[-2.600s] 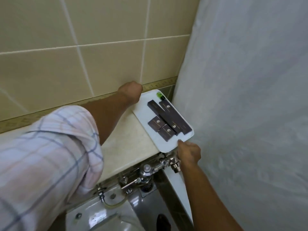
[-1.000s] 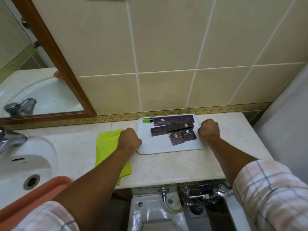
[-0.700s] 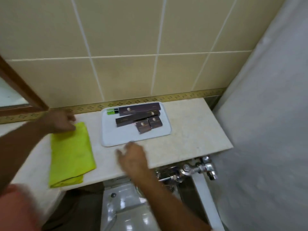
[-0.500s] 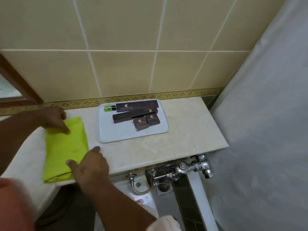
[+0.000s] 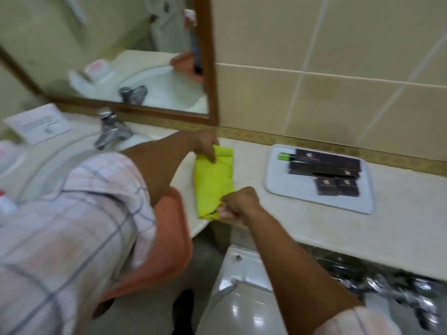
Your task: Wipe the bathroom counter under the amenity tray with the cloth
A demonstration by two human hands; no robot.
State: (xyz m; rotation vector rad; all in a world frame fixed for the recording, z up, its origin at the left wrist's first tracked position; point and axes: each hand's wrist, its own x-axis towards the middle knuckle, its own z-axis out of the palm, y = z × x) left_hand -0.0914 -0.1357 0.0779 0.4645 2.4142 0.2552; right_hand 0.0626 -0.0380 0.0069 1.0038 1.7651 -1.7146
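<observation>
A folded yellow-green cloth (image 5: 214, 181) lies on the beige marble counter (image 5: 302, 221), left of the tray. My left hand (image 5: 205, 146) pinches the cloth's far end by the wall. My right hand (image 5: 238, 205) is closed on its near end at the counter's front edge. The white amenity tray (image 5: 290, 192) sits flat on the counter to the right, apart from both hands. It carries several dark brown boxes (image 5: 324, 166) and a small green-capped item (image 5: 285, 156).
A white sink (image 5: 60, 155) with a chrome tap (image 5: 111, 130) is at left, with a printed card (image 5: 38, 124) behind it. A wood-framed mirror (image 5: 208, 68) hangs above. An orange basin (image 5: 174, 238) rests under my left arm. The toilet (image 5: 242, 298) and chrome pipes (image 5: 399, 291) sit below the counter.
The view has swung left toward the sink. My right hand has closed on the cloth's near end, and my left hand keeps hold of its far end. The tray has stayed put.
</observation>
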